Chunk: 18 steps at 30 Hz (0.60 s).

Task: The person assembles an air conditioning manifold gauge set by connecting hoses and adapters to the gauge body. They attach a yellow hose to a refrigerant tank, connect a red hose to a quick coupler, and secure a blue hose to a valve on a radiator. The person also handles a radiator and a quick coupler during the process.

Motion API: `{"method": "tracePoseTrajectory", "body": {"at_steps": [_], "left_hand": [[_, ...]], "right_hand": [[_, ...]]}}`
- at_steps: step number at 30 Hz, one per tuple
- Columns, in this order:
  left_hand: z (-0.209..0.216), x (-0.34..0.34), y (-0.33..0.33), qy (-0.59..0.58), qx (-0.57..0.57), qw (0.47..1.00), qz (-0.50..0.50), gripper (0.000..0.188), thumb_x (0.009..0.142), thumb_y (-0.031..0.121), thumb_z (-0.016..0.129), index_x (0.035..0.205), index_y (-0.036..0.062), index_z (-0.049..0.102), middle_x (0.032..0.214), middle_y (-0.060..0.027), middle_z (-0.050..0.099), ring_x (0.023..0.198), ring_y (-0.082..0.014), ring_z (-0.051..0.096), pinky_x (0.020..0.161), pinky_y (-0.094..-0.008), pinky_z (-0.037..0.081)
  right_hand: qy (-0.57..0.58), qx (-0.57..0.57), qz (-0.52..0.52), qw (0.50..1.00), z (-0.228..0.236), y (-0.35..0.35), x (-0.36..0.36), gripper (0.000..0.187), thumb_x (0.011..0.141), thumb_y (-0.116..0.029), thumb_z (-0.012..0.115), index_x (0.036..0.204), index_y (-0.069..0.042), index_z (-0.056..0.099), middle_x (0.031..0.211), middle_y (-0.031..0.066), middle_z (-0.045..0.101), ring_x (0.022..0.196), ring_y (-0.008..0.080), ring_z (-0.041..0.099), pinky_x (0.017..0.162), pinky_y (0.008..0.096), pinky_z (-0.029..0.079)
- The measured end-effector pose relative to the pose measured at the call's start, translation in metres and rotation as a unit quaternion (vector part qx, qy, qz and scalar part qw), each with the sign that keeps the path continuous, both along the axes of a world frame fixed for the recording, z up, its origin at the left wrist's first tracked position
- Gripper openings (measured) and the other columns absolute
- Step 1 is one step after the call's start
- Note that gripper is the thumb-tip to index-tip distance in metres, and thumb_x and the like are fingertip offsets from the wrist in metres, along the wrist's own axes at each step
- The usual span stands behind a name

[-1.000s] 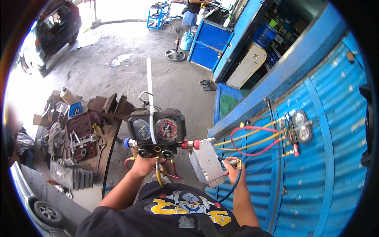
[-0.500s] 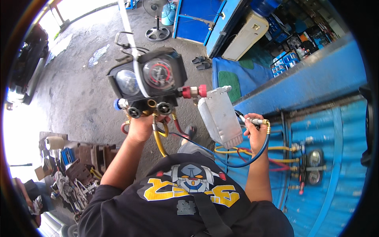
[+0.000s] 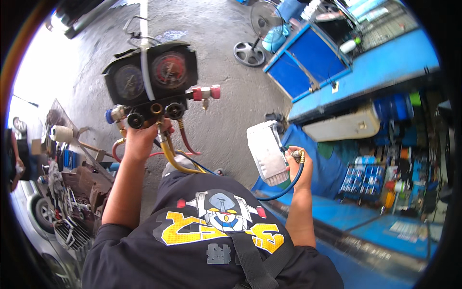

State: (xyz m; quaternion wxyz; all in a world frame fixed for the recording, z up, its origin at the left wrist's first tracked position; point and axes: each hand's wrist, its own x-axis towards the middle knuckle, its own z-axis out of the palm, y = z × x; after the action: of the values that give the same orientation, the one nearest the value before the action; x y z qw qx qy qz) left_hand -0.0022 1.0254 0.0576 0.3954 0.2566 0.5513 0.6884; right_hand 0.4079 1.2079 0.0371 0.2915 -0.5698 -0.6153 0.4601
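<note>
A black manifold gauge set with two round dials is held up at the left. My left hand is closed round it from below, its fingers partly hidden behind the valve knobs. Yellow and red hoses hang from the gauge set, and a red coupler sticks out at its right side. My right hand grips the metal end fitting of a blue hose. Beside those fingers is a flat silver metal block with a ribbed lower end; whether the hand also bears it is hidden.
A standing fan is on the concrete floor ahead, near a blue panel. Shelves with small goods stand at the right. At the left are a cluttered bench, a parked car and part of another person.
My view has turned to the right, bringing the shop front and shelves nearer the middle. The gauge set and silver block have come along, both hands keeping their grips.
</note>
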Motion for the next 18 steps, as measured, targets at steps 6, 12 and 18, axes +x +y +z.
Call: {"method": "tracePoseTrajectory", "body": {"at_steps": [6,12,18], "left_hand": [[-0.035,-0.059,0.050,0.063,0.005,0.995,0.076,0.022,0.086,0.001,0.069,0.108,-0.0009,0.067,0.094,-0.0095,0.071,0.082,-0.0239,0.072,0.075,-0.0383,0.061],[-0.058,-0.155,0.140,0.026,-0.012,0.998,0.059,0.023,0.085,-0.001,0.068,0.108,-0.0014,0.068,0.093,-0.0092,0.071,0.081,-0.0223,0.071,0.075,-0.0379,0.061],[-0.027,-0.258,0.270,0.015,-0.030,0.999,0.015,0.019,0.087,0.005,0.071,0.105,0.0002,0.068,0.089,-0.0053,0.070,0.077,-0.0170,0.069,0.073,-0.0354,0.060]], "right_hand": [[0.035,0.049,0.076,0.995,0.003,0.130,-0.080,0.018,0.090,-0.002,0.071,0.108,-0.005,0.070,0.085,-0.0011,0.064,0.067,0.0051,0.055,0.054,0.0222,0.049],[0.088,0.003,0.028,0.996,0.023,0.235,-0.189,0.020,0.091,-0.005,0.070,0.111,-0.002,0.070,0.098,0.0049,0.069,0.071,0.0081,0.060,0.055,0.0226,0.051],[0.131,0.076,0.021,0.988,0.074,0.327,-0.277,0.018,0.093,-0.009,0.070,0.110,-0.006,0.067,0.103,0.0062,0.072,0.057,0.0038,0.056,0.047,0.0168,0.042]]}}
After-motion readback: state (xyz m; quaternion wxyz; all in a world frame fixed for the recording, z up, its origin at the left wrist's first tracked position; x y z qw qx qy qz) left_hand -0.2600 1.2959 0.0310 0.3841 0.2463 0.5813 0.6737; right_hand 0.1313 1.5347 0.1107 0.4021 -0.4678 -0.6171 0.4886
